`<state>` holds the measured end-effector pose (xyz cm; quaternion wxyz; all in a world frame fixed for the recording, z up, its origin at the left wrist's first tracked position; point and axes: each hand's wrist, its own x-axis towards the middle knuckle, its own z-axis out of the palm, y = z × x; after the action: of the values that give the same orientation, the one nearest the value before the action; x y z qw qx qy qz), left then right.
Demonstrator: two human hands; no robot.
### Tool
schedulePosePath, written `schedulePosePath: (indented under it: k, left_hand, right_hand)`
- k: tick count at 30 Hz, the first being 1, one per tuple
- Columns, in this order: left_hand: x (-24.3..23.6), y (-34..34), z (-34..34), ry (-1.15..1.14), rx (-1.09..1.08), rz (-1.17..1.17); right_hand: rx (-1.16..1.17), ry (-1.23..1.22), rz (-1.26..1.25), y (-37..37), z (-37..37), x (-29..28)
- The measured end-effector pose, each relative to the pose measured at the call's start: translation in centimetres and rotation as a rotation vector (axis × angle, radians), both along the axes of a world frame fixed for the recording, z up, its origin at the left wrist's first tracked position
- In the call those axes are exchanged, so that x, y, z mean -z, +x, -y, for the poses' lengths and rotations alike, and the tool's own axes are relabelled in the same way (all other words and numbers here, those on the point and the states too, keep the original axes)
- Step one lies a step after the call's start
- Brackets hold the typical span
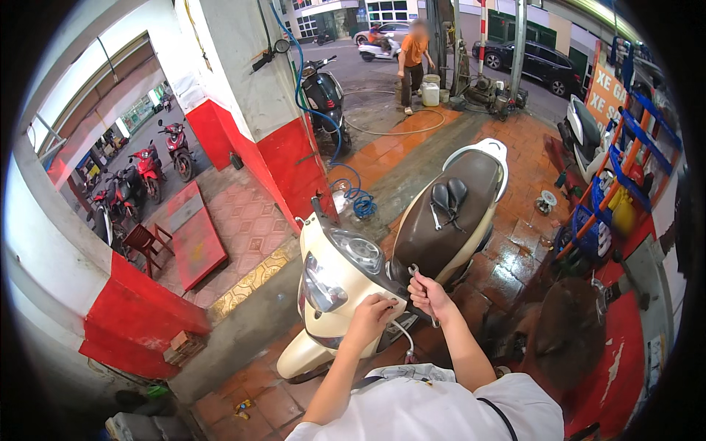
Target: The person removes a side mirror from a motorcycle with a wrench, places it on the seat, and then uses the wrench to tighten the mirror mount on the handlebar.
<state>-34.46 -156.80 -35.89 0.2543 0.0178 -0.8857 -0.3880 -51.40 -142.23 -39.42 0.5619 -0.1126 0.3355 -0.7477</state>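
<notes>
A cream scooter (334,290) with a brown seat (448,213) stands on the wet tiled floor in front of me. My left hand (371,316) rests on the cream front panel just below the handlebar and speedometer. My right hand (429,292) grips a metal wrench (421,283), its ring end pointing up near the right handlebar. A pair of dark gloves (448,195) lies on the seat.
A red and white pillar (283,147) stands to the left with a blue hose (353,191) coiled at its base. A rack of bottles (614,191) is on the right. A person in an orange shirt (413,55) bends by a bucket far ahead. Parked motorbikes (151,169) stand far left.
</notes>
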Motion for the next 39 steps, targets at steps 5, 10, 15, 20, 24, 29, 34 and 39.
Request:
schedulePosePath:
  k: [5,10,15,20,24,29,34,39]
  left_hand:
    - [0.3,-0.1,-1.3,0.079,-0.168,0.146]
    - [1.0,-0.1,-0.5,0.42,0.003,-0.091]
    - [-4.4,2.0,1.1,1.959,0.591,-0.52]
    - [-7.1,2.7,1.4,1.917,0.714,-0.574]
    - [-7.4,3.0,1.4,1.897,0.695,-0.585]
    - [-6.4,2.6,1.6,1.639,0.498,-0.353]
    - [-3.4,1.2,0.6,0.274,0.025,0.093]
    - [-0.5,0.4,0.8,0.1,0.065,0.121]
  right_hand:
    - [-0.004,-0.007,0.003,0.0,-0.1,-0.1]
    - [-0.002,-0.004,-0.012,0.0,0.1,0.1]
    - [0.014,0.006,0.032,0.1,-0.1,0.4]
    - [0.014,-0.003,0.042,-0.2,-0.2,0.7]
    - [0.006,0.019,0.055,0.0,0.3,0.3]
    - [-0.013,-0.005,0.061,-0.4,0.1,0.2]
    - [-0.009,0.01,0.062,-0.5,0.0,0.6]
    - [-0.019,-0.007,0.027,-0.2,0.2,0.5]
